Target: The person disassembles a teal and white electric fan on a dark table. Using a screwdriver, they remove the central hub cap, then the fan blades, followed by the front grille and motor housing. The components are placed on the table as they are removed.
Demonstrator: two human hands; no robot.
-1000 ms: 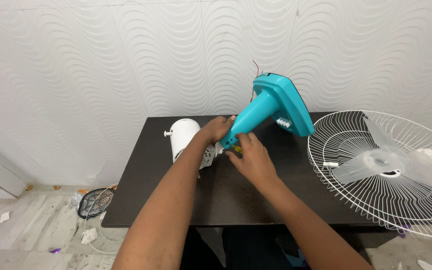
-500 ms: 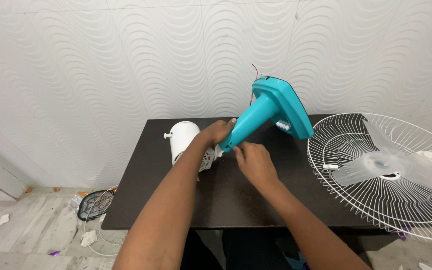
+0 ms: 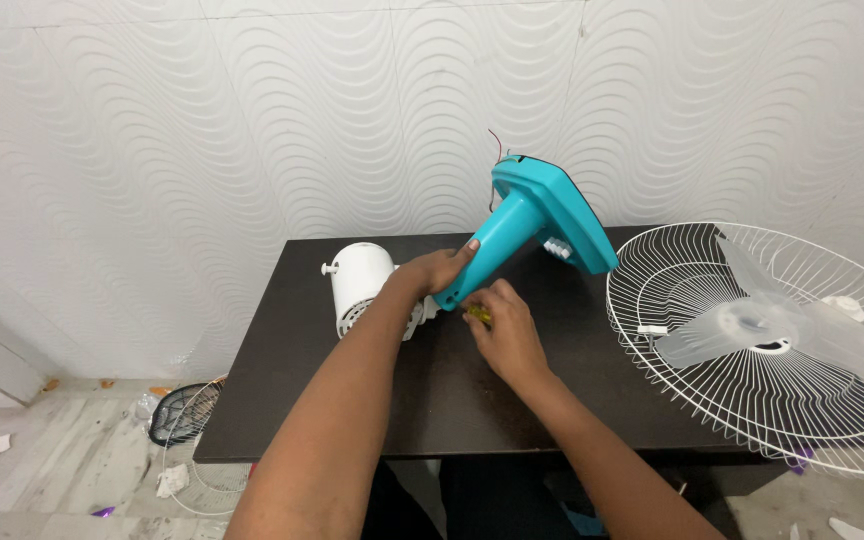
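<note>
Dark table (image 3: 352, 400) vs white wavy wall (image 3: 202, 120).

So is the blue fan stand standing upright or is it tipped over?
Tipped. The blue fan stand leans with its flat base raised off the table, toward the wall; the left hand holds its neck, the right hand below.

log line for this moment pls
left hand: grips teal fan stand | right hand: yellow-handled tool at stand's neck | table
</note>
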